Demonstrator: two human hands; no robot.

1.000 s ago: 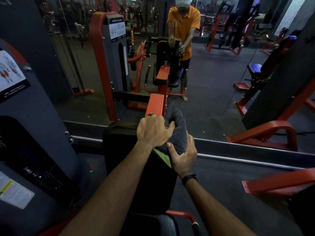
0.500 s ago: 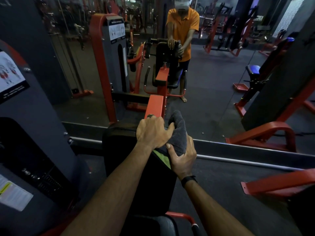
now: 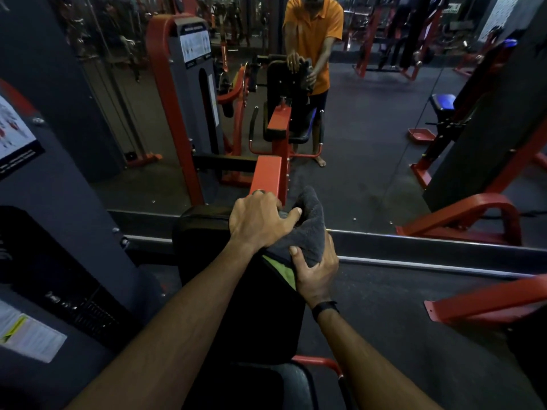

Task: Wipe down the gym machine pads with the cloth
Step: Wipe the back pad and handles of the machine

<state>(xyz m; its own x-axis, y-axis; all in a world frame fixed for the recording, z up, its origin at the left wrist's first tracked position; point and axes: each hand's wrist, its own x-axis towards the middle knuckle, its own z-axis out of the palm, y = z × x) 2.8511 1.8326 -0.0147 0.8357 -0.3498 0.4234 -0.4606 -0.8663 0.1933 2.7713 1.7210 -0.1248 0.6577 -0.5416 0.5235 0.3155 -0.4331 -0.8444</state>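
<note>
Under both my hands: black backrest pad [image 3: 207,261] of the gym machine, upright, w/ the grey cloth [image 3: 307,232] bunched over its top right corner.

L hand [image 3: 257,223] sits on the pad's top edge, fingers curled over the far side, thumb stretched right and touching the cloth. Ring on one finger. Can't tell if the fingertips grip the pad or cloth, they're hidden behind the edge.

R hand [image 3: 316,273] is just below and right of the L, fingers curled round the lower part of the cloth, thumb pressing into it from the near side. So R = holding cloth, firm grip. Black band [image 3: 325,308] on the R wrist.

Cloth: grey side out, a green strip [image 3: 281,270] showing at its lower edge, left of my R thumb, lying against the pad face. Upper lobe of cloth pokes above the pad top, right of my L thumb.

Just beyond my L knuckles: orange frame post [image 3: 268,176], touching or nearly touching the pad's back; can't tell which.

Below my forearms: black seat pad [image 3: 284,386] w/ orange tube [image 3: 322,363] at its right edge.

Left of L arm: grey weight-stack housing [image 3: 44,232] w/ instruction stickers.

Ahead, past the grip: wall mirror [image 3: 370,128], showing me in an orange shirt w/ both hands on the same pad. Orange machine frames to the right, well apart from my R hand. Dark rubber floor [image 3: 399,335] under all.
</note>
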